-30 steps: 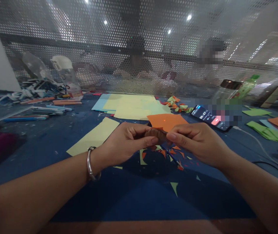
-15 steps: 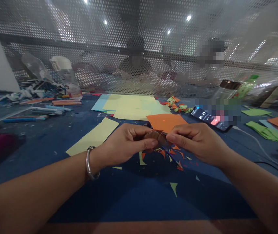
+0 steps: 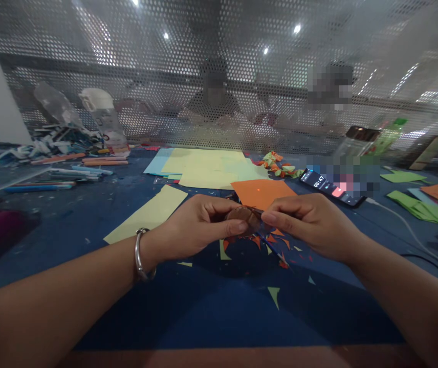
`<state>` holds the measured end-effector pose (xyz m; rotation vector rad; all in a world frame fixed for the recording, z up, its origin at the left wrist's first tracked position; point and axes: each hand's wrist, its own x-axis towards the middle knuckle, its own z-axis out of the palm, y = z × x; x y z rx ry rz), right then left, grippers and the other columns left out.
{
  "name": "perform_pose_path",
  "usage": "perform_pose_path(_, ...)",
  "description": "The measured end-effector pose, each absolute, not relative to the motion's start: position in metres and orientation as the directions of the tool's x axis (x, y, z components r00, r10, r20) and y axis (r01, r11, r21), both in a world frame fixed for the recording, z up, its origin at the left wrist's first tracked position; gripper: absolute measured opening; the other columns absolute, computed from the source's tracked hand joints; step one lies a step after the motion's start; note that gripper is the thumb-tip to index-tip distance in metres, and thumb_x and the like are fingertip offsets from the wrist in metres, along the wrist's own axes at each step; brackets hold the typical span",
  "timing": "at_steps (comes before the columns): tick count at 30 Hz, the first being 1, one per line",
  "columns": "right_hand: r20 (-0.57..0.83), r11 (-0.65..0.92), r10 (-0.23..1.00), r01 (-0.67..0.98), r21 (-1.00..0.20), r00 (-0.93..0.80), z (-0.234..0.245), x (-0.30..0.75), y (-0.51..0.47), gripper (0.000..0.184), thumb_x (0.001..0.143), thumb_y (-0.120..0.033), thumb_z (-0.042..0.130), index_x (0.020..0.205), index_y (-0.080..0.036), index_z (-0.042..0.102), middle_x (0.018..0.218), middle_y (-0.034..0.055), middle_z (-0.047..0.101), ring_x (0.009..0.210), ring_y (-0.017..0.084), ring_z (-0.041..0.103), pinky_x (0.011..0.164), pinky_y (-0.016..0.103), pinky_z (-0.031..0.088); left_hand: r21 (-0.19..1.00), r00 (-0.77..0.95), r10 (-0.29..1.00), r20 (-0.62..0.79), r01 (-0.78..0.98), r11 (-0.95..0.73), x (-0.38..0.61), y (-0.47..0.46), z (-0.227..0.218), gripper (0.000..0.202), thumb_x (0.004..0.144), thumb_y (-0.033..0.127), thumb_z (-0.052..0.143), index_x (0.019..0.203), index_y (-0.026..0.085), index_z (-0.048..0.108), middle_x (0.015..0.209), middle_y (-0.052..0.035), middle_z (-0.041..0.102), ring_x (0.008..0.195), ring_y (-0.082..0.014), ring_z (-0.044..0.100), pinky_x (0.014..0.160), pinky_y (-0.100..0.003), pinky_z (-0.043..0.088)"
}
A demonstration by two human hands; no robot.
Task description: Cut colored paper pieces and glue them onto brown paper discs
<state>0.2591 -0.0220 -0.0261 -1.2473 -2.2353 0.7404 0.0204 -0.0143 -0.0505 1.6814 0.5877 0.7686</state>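
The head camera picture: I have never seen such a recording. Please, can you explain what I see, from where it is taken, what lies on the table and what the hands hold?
There is no machine here. A camera worn on a person's head looks down at their own bare hands. The left hand, with a silver bangle on its wrist, and the right hand together pinch a small brown folded paper piece. Under them lies a dark blue table with small orange and yellow paper scraps, an orange paper sheet, pale yellow sheets, coloured pens and a black phone showing a timer. Other people sit behind a perforated screen.
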Motion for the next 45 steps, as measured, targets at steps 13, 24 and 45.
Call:
perform_pose_path(13, 0.153, 0.462, 0.858, 0.605, -0.649, -0.491, -0.0277, 0.2597, -0.0221, 0.056, 0.092, -0.067, 0.055, 0.073, -0.017, 0.069, 0.063, -0.0004, 0.057, 0.058, 0.011, 0.048, 0.054, 0.026, 0.034, 0.974, 0.686, 0.709, 0.165, -0.001, -0.225, 0.0189, -0.0120, -0.0491, 0.021, 0.091, 0.028, 0.066, 0.077, 0.012, 0.063, 0.077, -0.0008, 0.057, 0.075, -0.0125, 0.048, 0.073, -0.027, 0.040)
perform_pose_path(24, 0.128, 0.432, 0.866, 0.595, -0.678, -0.484, -0.0256, 0.2571, -0.0234, 0.056, 0.090, -0.068, 0.057, 0.072, -0.017, 0.069, 0.063, 0.0003, 0.059, 0.059, 0.012, 0.048, 0.054, 0.026, 0.036, 0.973, 0.698, 0.705, 0.122, 0.058, -0.226, 0.0186, -0.0137, -0.0463, 0.021, 0.092, 0.030, 0.064, 0.085, 0.011, 0.068, 0.077, 0.0000, 0.057, 0.072, -0.0121, 0.048, 0.071, -0.026, 0.040)
perform_pose_path(45, 0.193, 0.439, 0.889, 0.655, -0.615, -0.414, -0.0276, 0.2579, -0.0163, 0.061, 0.091, -0.072, 0.050, 0.064, -0.018, 0.059, 0.057, -0.0026, 0.044, 0.055, 0.010, 0.038, 0.051, 0.026, 0.030, 0.984, 0.670, 0.736, 0.096, 0.049, -0.174, 0.0173, -0.0103, -0.0436, 0.020, 0.089, 0.031, 0.070, 0.088, 0.014, 0.061, 0.082, -0.0020, 0.067, 0.067, -0.0100, 0.059, 0.060, -0.022, 0.047)
